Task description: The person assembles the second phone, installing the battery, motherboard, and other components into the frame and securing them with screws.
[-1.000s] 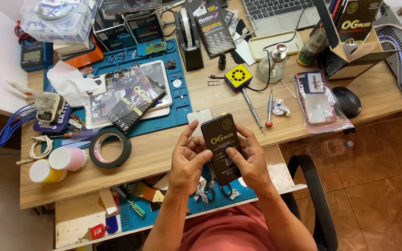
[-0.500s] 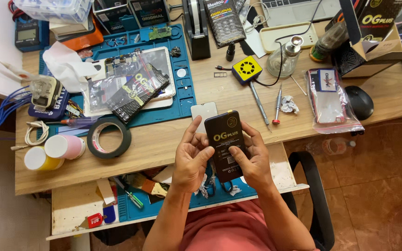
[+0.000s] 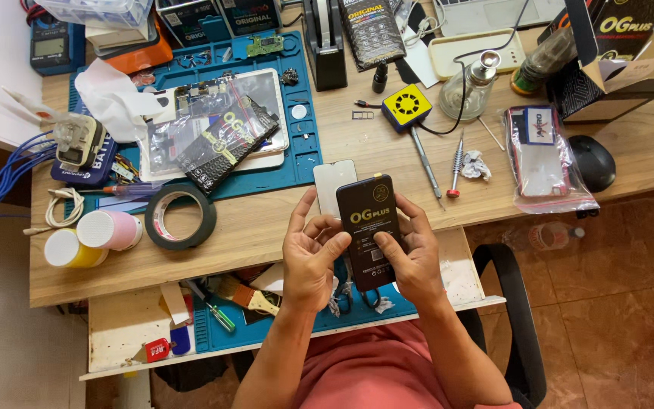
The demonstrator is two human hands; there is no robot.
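Holding a flat black packet [image 3: 370,231] in both hands over the front edge of the wooden table [image 3: 266,235], the person sat in a red shirt, forearms coming up from the bottom of the head view. Left hand [image 3: 310,254] had its grip closed on the packet's left edge, thumb pressed on the front face, fingers curled behind. Right hand [image 3: 410,254] gripped the right edge the same way, thumb on the lower front, fingertips showing along the side. Packet was upright, face to the camera, gold lettering on it. A grey-white phone-shaped panel [image 3: 332,185] lay on the table just behind the packet's top, partly hidden by it. Left of the hands: black tape roll [image 3: 179,217] lying flat, pink cup [image 3: 111,229] and yellow cup [image 3: 66,248] touching each other near the table's left front. Blue work mat [image 3: 300,144] farther back, carrying a white tablet-like device [image 3: 270,98] with another black packet [image 3: 225,144] lying tilted across it. Right of the hands: screwdriver with red tip [image 3: 456,163], yellow square tool [image 3: 406,106], glass bottle [image 3: 471,91], clear bag with a phone case [image 3: 543,159], black mouse [image 3: 592,163]. Pull-out shelf [image 3: 126,326] below the table held a green-handled screwdriver [image 3: 217,314] and scraps.
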